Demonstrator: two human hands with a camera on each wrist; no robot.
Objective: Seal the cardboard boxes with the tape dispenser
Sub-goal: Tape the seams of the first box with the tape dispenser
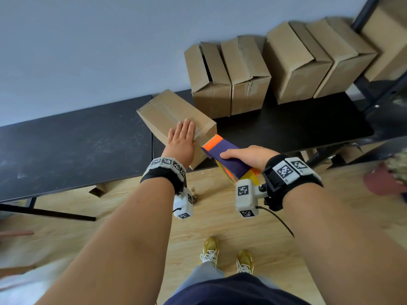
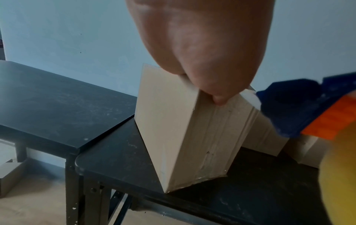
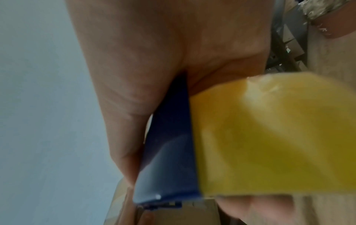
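Cardboard box (image 1: 174, 119), brown and oblong, lay slantwise at the front edge of the black table (image 1: 72, 137), clear tape already along its top seam and down the near end. Pinned flat under the left hand (image 1: 181, 139), fingers straight, nothing grasped. Blue-and-orange tape dispenser (image 1: 222, 155) with its yellow roll gripped in the right hand (image 1: 248, 157), fingers curled round it, serrated end just beside the box's near right corner. Probably at the close of this strip: cutting or pressing down left. Behind that box, against the wall, a row of brown cardboard cartons (image 1: 275, 67) stood with flaps apparently untaped, so most sealing seemingly remained.
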